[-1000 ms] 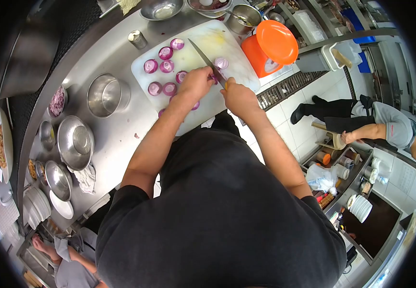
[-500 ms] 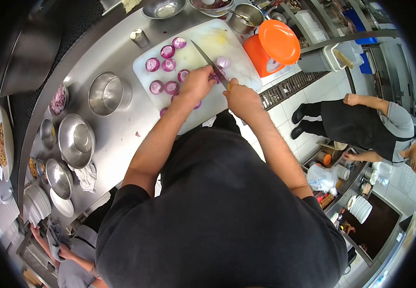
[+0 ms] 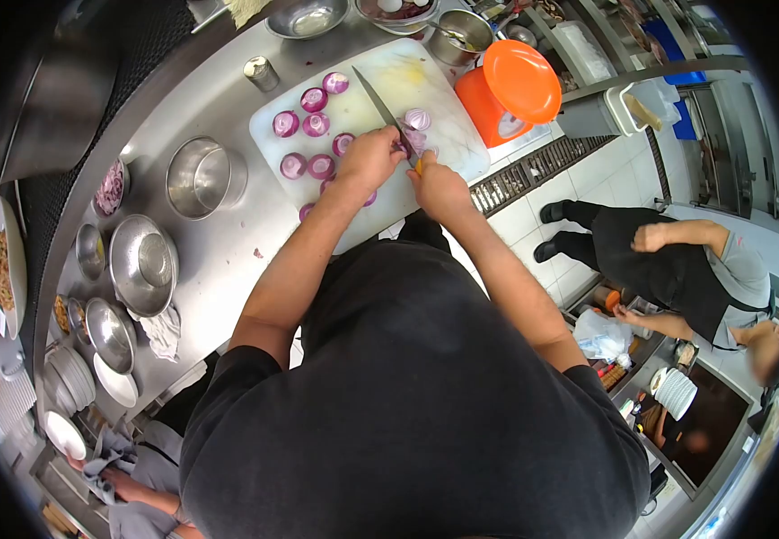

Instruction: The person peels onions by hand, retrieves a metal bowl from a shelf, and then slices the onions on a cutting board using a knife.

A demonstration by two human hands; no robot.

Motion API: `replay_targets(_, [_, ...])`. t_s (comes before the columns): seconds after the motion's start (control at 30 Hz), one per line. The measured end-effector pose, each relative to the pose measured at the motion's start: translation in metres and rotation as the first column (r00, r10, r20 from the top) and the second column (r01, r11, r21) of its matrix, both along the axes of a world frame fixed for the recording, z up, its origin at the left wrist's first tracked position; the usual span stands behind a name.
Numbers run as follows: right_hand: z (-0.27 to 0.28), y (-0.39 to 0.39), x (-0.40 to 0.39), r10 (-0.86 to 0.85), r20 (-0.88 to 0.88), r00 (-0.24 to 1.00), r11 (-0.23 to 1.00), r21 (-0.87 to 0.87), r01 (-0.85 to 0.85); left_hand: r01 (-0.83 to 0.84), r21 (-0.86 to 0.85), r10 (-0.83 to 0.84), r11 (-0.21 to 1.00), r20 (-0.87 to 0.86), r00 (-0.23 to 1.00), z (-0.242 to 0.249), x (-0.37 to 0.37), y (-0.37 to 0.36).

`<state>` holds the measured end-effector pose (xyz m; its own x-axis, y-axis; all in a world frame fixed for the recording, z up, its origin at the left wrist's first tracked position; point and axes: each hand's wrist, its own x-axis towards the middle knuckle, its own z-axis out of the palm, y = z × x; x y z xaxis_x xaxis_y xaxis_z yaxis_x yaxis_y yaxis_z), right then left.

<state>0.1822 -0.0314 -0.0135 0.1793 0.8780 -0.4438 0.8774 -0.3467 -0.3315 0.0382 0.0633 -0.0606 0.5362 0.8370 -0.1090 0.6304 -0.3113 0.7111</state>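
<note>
My right hand (image 3: 440,188) is closed round the yellow handle of a long kitchen knife (image 3: 374,96). Its blade points up and to the left over a white cutting board (image 3: 371,67). My left hand (image 3: 374,158) is closed beside the blade, its fingers on a purple onion (image 3: 404,150) that is mostly hidden. A pale peeled onion (image 3: 417,119) lies just past the knife, with bits of onion skin near it. Several trimmed red onions (image 3: 316,124) stand on the board's left side, some partly hidden by my left forearm.
An orange bin with a lid (image 3: 522,83) stands right of the board. A deep steel pot (image 3: 201,177), a colander (image 3: 142,265) and a bowl of chopped onion (image 3: 109,189) are on the left. One co-worker (image 3: 677,251) stands at right; another (image 3: 138,490) handles a cloth at lower left.
My right hand has drawn left and the knife has shifted slightly with it. The co-worker at right has moved a little; the one at lower left now has a white plate by the cloth.
</note>
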Motion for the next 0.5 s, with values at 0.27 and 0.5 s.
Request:
replay_targets(0.27, [0.020,-0.009,0.017,0.013,-0.028,1.000,0.993,0.118,-0.010,0.047,0.201,-0.060,0.978,0.058,0.997,0.002,-0.005,-0.006])
replay_targets(0.5, [-0.006,-0.044,0.013,0.002,-0.170,0.985,0.997,0.081,0.012,-0.095,0.509,0.034,0.856,0.127,0.991,0.042,0.020,0.032])
